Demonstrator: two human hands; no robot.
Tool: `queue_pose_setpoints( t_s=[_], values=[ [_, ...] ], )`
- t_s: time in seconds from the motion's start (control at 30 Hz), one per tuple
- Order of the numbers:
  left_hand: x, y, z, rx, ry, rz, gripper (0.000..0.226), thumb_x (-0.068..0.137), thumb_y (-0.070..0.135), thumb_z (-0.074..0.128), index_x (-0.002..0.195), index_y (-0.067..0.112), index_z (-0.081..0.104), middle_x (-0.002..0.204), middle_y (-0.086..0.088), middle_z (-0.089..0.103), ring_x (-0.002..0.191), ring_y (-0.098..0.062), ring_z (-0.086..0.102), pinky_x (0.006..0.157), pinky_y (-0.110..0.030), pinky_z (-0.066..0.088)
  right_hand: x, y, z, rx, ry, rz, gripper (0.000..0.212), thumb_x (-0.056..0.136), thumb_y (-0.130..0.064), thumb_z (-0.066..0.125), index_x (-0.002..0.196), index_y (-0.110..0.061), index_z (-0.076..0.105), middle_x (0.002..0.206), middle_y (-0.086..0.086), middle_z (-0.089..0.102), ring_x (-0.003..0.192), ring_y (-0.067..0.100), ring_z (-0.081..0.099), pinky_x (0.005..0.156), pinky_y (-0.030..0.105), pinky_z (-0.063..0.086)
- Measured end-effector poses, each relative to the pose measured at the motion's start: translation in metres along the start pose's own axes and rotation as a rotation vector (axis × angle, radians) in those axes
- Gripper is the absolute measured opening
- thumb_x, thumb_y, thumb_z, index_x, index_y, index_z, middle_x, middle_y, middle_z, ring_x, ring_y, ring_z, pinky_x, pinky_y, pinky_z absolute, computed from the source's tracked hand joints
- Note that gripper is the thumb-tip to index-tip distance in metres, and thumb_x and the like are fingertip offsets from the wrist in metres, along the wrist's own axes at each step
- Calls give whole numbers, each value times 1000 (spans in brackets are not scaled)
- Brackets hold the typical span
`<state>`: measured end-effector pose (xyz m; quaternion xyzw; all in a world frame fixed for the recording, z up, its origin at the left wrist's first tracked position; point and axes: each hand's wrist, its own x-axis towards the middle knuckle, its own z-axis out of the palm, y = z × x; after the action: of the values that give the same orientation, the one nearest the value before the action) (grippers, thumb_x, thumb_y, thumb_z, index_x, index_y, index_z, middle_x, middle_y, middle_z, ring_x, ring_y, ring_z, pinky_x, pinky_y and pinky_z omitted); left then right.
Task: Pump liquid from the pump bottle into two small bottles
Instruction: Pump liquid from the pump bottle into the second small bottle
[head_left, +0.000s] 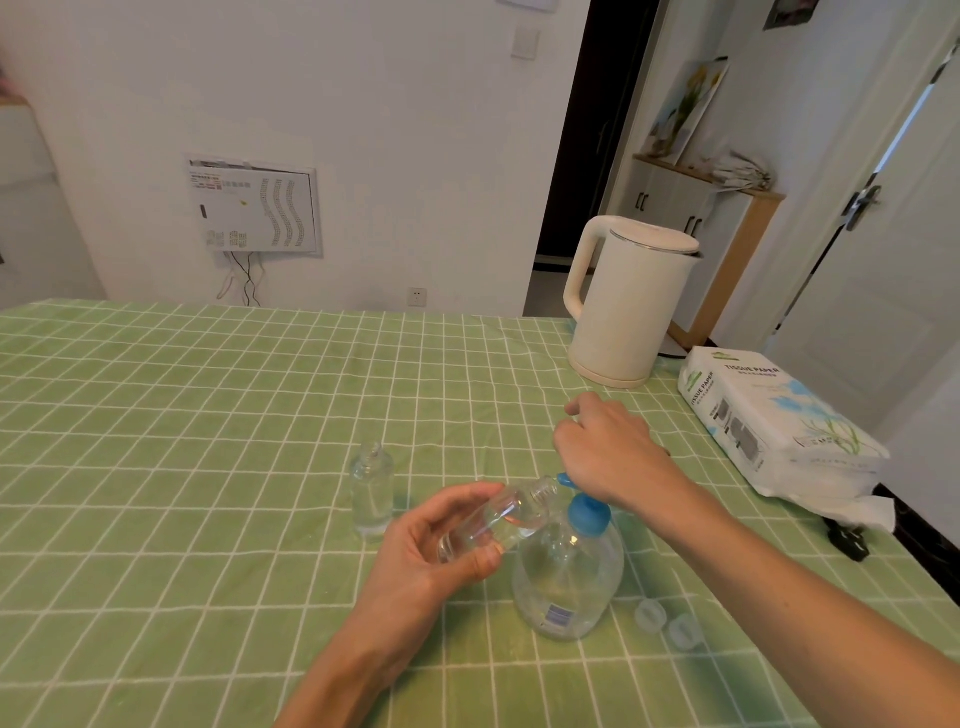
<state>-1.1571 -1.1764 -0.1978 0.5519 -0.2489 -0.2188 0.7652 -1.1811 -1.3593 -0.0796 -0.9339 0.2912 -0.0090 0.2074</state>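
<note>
In the head view, the pump bottle (569, 577) stands upright on the green checked tablecloth (208, 415), near the table's front edge and between the two forearms. Its body is clear, and its blue pump head (587, 512) sits directly under the right hand (608, 447). The left hand (441, 540) grips a clear small bottle (498, 514), with the thumb underneath and the fingers curled over the top. The bottle is tilted almost flat, and its open threaded neck lies just beside the blue nozzle (563, 478) that pokes out from beneath the right hand. The right hand lies back-up over the pump top with the wrist low, and its loosely bent fingers reach forward and grip nothing. It seems to rest on the plunger, though the contact itself is hidden. The right forearm comes in from the lower right and the left from the bottom centre. A second small bottle (371, 493) stands upright and uncapped, left of the left hand and apart from it. Two clear caps (667, 623) lie just right of the pump bottle's base. A cream kettle (628, 306) and a tissue pack (774, 421) sit at the far right.
</note>
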Motion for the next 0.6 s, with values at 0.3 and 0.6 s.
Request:
queue_pose_setpoints(
  t_s=[0.3, 0.6],
  values=[
    [-1, 0, 1, -11, 14, -14, 48, 71, 14, 87, 115, 30, 79, 131, 5, 75, 124, -10, 68, 94, -15, 54, -2, 0, 6, 12, -41, 35, 37, 95, -25, 37, 130, -17, 47, 135, 10, 47, 125, 33, 39, 104, 53, 35],
    [1, -3, 1, -14, 2, -5, 53, 68, 22, 92, 119, 26, 78, 133, 0, 74, 125, -13, 68, 94, -16, 55, -2, -1, -1, 12, -8, 23, 35, 95, -27, 36, 128, -18, 47, 133, 7, 48, 123, 31, 41, 103, 53, 35]
  ],
)
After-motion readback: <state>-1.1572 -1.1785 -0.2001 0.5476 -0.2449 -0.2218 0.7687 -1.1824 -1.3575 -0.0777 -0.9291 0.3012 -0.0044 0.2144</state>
